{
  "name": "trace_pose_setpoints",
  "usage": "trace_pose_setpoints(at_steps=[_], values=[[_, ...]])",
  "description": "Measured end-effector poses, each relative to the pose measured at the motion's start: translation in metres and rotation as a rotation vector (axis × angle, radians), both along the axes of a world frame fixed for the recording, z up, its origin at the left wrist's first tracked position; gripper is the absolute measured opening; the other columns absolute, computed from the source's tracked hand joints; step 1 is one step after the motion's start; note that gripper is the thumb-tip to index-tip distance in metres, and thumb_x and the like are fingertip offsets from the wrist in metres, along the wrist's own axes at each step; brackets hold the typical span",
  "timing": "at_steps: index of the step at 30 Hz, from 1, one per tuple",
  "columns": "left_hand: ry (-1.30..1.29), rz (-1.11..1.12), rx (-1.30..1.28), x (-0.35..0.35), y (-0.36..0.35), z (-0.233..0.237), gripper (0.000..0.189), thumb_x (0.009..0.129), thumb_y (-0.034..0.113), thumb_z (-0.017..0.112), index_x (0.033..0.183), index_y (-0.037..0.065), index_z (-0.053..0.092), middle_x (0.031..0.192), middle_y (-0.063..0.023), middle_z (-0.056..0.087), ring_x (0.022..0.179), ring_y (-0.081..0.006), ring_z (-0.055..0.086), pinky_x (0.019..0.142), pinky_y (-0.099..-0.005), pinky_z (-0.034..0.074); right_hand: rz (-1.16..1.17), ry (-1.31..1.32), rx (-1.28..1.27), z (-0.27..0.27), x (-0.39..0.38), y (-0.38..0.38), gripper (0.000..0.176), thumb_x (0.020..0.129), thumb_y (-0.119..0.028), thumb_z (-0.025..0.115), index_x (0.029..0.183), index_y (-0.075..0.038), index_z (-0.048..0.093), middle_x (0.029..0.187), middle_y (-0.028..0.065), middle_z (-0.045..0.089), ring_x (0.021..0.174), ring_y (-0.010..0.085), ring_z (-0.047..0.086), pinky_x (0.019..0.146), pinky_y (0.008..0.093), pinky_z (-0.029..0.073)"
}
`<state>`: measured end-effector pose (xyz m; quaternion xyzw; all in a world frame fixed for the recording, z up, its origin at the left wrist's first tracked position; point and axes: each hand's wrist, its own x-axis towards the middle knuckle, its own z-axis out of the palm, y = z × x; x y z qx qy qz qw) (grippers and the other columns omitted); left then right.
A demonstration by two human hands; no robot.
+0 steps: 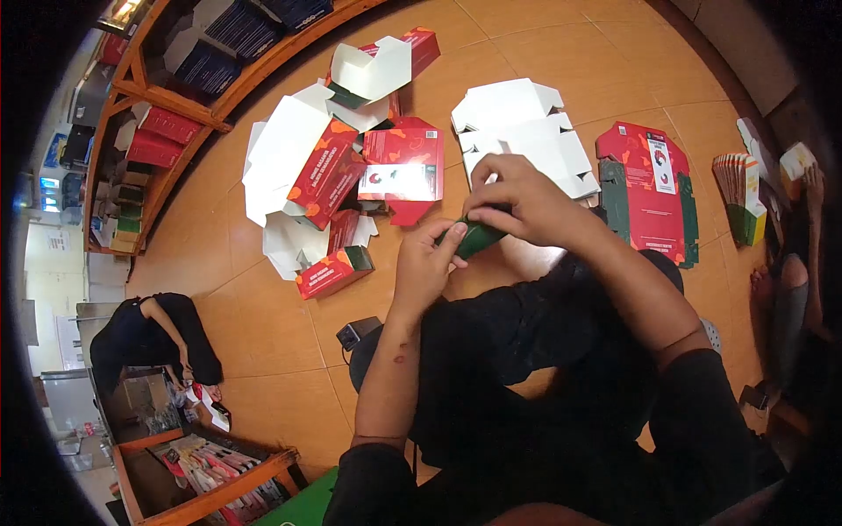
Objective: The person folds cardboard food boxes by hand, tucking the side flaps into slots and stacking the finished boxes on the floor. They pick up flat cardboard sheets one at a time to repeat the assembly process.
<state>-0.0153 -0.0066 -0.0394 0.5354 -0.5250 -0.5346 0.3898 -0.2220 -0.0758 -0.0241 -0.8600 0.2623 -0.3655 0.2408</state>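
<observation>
My left hand (427, 263) is closed, thumb on top, on the near end of a dark green cardboard piece (481, 238). My right hand (526, 200) pinches the same piece from its far side, fingers curled. Most of the piece is hidden by my hands, so its full shape does not show. Just beyond my right hand lie white unfolded carton blanks (517, 114). Right of them is a flat red and green carton blank (640, 197), printed side up. A flat red carton piece (403, 167) lies beyond my left hand.
Partly folded red and white boxes (324, 175) are heaped at the left on the tiled floor (289, 342). A wooden shelf (175, 105) holds more boxes. One person (158, 337) bends over at the left; another person's hand (814, 186) is by cartons (741, 197) at the right.
</observation>
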Motion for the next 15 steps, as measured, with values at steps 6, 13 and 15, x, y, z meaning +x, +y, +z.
trace_pose_setpoints(at_steps=[6, 13, 15], values=[[-0.593, 0.123, -0.401, -0.002, 0.009, 0.027, 0.021, 0.096, 0.017, 0.057, 0.099, 0.0, 0.069, 0.09, -0.0112, 0.066, 0.078, -0.0203, 0.065, 0.06, -0.0299, 0.05, -0.026, 0.095, 0.191, 0.01, -0.003, 0.005, 0.016, 0.091, -0.021, 0.063, 0.092, -0.006, 0.068, 0.093, 0.0102, 0.064, 0.088, 0.0278, 0.06, 0.085, 0.0389, 0.044], [-0.447, 0.317, -1.537, 0.017, 0.035, 0.033, 0.039, 0.092, -0.004, 0.046, 0.131, -0.003, 0.046, 0.109, -0.0202, 0.061, 0.07, -0.0195, 0.055, 0.063, -0.03, 0.05, -0.36, -0.54, 0.452, 0.028, -0.027, -0.01, 0.024, 0.099, -0.022, 0.056, 0.095, 0.0, 0.062, 0.085, -0.001, 0.061, 0.083, 0.0077, 0.055, 0.077, 0.0255, 0.046], [-0.433, 0.342, -1.26, 0.005, 0.03, 0.023, 0.042, 0.093, -0.004, 0.044, 0.135, -0.003, 0.044, 0.105, -0.0183, 0.06, 0.068, -0.0168, 0.055, 0.062, -0.0276, 0.05, -0.356, -0.642, 0.421, 0.034, -0.023, -0.005, 0.025, 0.099, -0.023, 0.057, 0.095, 0.0, 0.063, 0.086, -0.0007, 0.062, 0.083, 0.0076, 0.055, 0.076, 0.0256, 0.046]])
